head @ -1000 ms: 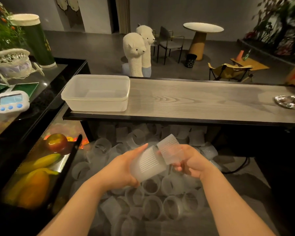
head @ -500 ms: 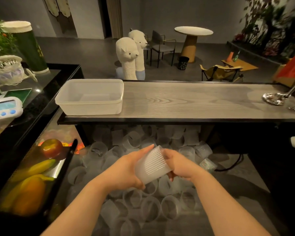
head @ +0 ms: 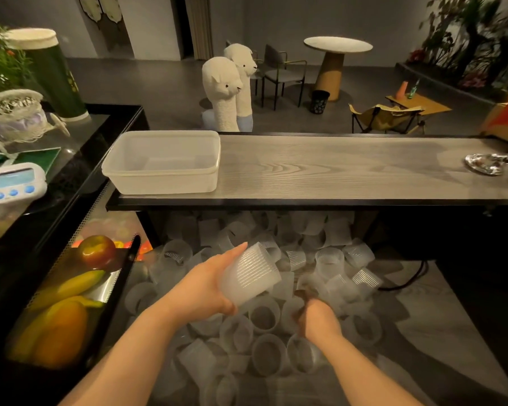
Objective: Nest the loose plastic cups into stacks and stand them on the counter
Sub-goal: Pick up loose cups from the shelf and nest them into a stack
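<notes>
Gripping nested cups, left hand (right hand fingers unclear) hovers below counter edge

A dim room with grey walls, a dark floor, a round table and chairs.
</notes>
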`<state>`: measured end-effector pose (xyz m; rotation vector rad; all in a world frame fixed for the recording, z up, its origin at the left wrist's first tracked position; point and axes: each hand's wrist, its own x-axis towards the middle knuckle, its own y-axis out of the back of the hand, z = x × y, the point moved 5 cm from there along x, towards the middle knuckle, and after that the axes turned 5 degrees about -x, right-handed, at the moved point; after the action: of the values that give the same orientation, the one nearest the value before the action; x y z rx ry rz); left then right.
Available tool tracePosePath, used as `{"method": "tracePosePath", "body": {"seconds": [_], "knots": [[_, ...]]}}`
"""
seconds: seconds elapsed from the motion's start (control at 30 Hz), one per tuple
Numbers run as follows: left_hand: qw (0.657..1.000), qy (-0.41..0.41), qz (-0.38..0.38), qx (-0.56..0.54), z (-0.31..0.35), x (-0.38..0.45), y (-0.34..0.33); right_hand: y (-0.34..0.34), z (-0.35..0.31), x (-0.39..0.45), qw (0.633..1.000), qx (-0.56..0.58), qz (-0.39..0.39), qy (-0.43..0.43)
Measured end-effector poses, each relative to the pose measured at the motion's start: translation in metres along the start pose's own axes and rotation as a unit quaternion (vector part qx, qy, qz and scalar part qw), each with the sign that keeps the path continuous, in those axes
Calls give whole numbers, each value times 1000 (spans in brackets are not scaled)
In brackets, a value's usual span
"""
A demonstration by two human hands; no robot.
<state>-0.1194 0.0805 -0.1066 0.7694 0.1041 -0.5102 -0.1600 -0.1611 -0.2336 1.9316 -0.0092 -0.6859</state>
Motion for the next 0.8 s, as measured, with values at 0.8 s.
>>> {"method": "tracePosePath", "body": {"seconds": [0.8], "knots": [[998, -56, -44, -1, -1, 5, -6, 86, -53, -72, 888, 388, 98, 228]]}}
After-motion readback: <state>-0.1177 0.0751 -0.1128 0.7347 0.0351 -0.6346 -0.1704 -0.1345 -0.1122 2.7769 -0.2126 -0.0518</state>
